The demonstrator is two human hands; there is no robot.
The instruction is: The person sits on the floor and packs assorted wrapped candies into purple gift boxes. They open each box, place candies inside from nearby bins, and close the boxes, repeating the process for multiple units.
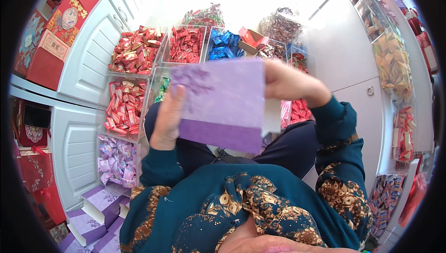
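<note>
A purple cardboard gift box with a darker purple band and a printed flower spray is held up in front of my lap. My left hand grips its left side, thumb on the front face and the other fingers behind. At the right side, my right hand is bent round the upper edge, its fingertips hidden by the box. A pale open flap sticks out below that hand. What is inside the box does not show.
Clear bins of red-wrapped sweets, blue-wrapped sweets and lilac-wrapped sweets stand ahead and left. Several open purple boxes lie at lower left. Cabinets flank me; a shelf of bins is at right.
</note>
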